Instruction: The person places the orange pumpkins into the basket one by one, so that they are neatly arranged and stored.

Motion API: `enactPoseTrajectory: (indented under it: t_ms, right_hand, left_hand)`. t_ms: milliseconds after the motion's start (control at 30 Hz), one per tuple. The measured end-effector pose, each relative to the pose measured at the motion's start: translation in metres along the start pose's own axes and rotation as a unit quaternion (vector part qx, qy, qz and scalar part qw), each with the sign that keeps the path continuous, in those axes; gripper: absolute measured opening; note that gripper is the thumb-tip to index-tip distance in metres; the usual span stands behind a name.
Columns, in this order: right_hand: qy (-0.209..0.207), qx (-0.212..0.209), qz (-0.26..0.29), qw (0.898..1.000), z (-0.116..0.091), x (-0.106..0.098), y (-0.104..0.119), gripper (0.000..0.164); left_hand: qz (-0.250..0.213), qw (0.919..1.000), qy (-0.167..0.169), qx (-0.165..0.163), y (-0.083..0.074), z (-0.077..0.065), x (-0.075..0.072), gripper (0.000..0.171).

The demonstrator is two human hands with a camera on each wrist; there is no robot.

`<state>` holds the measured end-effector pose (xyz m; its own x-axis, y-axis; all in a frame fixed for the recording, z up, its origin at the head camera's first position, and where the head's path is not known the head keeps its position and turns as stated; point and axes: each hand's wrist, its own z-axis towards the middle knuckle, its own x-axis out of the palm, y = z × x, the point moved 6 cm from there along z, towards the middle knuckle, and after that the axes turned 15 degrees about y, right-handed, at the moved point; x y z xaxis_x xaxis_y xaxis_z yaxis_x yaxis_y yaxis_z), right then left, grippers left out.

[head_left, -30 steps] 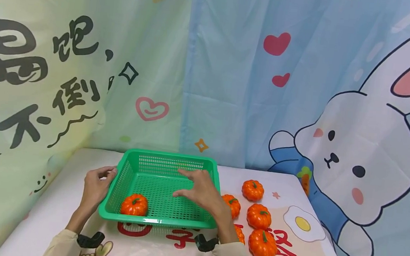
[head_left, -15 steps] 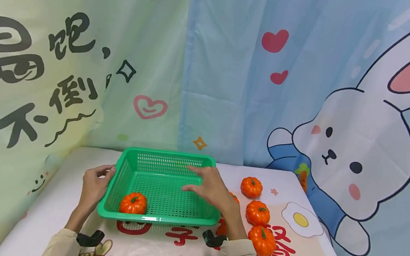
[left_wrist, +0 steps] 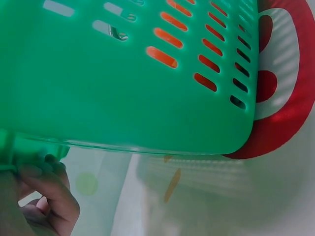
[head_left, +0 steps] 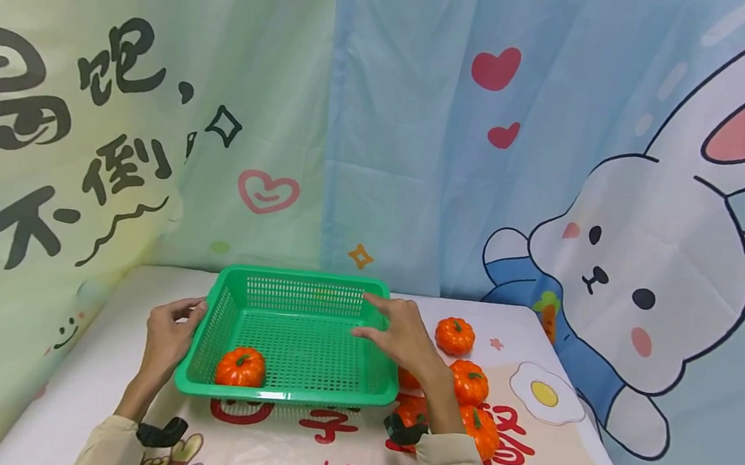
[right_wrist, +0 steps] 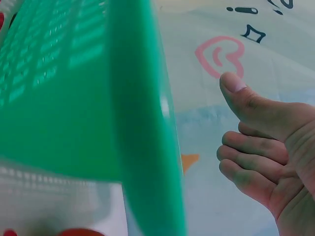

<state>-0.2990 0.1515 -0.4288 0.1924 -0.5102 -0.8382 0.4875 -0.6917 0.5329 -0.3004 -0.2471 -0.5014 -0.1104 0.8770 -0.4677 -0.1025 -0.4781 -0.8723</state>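
A green plastic basket (head_left: 285,396) stands on the table, a small orange pumpkin (head_left: 241,366) lying in its near left corner. My left hand (head_left: 171,329) pinches the basket's left rim; in the left wrist view the fingers (left_wrist: 54,187) curl at the rim handle. Over the right rim hovers my right hand (head_left: 407,331), thumb and forefinger spread apart with nothing between them. The right wrist view shows that hand (right_wrist: 268,152) beside the blurred green rim (right_wrist: 145,108), its thumb extended.
Right of the basket lie several more pumpkins, among them a far one (head_left: 454,336), a middle one (head_left: 469,383) and a near one (head_left: 480,432). My right forearm partly covers this group. A printed curtain (head_left: 393,153) hangs behind the table.
My right hand has moved right, from above the basket's inside to its right rim, fingers still spread. The left hand keeps its hold, and the pumpkin stays in the basket.
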Motion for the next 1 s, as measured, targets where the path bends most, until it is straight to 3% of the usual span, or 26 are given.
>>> enactPoseTrajectory:
  t_ms: [367, 1000]
  right_hand:
    - [-0.030, 0.029, 0.012, 0.999, -0.019, -0.015, -0.025, 0.070]
    - [-0.060, 0.072, -0.027, 0.995, -0.046, -0.043, -0.056, 0.067]
  left_hand:
    - [0.013, 0.9999, -0.001, 0.004, 0.001, -0.001, 0.001, 0.032]
    - [0.000, 1.0000, -0.002, 0.005, -0.002, -0.001, -0.001, 0.031]
